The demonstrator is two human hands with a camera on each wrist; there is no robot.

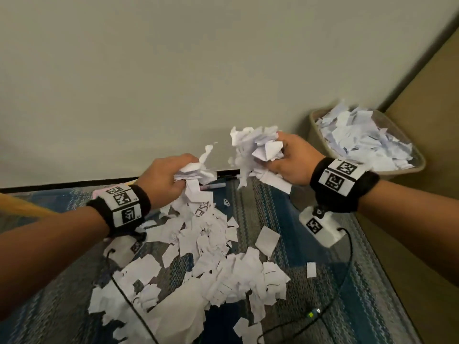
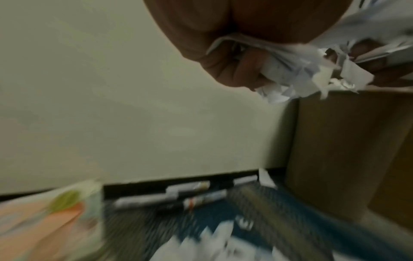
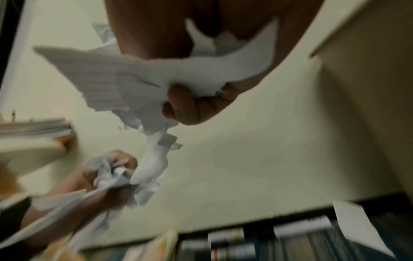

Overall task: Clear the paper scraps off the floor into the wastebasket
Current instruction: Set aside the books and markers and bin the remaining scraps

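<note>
With both fists already loaded, what matters now is where the wastebasket (image 1: pixel 320 135) stands from your hands: it sits on the floor in the far right corner, where the pale wall (image 1: pixel 173 70) meets the tan side panel (image 1: pixel 422 120), and it lies beyond and to the right of your right hand (image 1: pixel 293 160). That hand is much the nearer of the two, close to the basket's near-left rim, though not yet over the opening. Your left hand (image 1: pixel 166 177) hangs further back toward the middle of the rug (image 1: pixel 372 281), so it has to cross rightward past the spot where the right hand is now.

Your right fingers (image 3: pixel 178 104) are curled tight round a crumpled wad of scraps (image 1: pixel 255 147), with torn ends sticking out above and a strip dangling below. Your left fingers (image 2: pixel 248 67) are likewise clenched on a smaller handful of scraps (image 1: pixel 193 172), and loose tails trail down from it toward the heap of paper scraps (image 1: pixel 211 264) left on the rug directly beneath.

I judge the basket nearly full, with paper mounded above its rim, so anything let go at the edge may slide off. Carry each fist right over the centre of the opening before you loosen it. Markers (image 2: pixel 170 196) lie along the baseboard at the far edge of the rug, out of your path.
</note>
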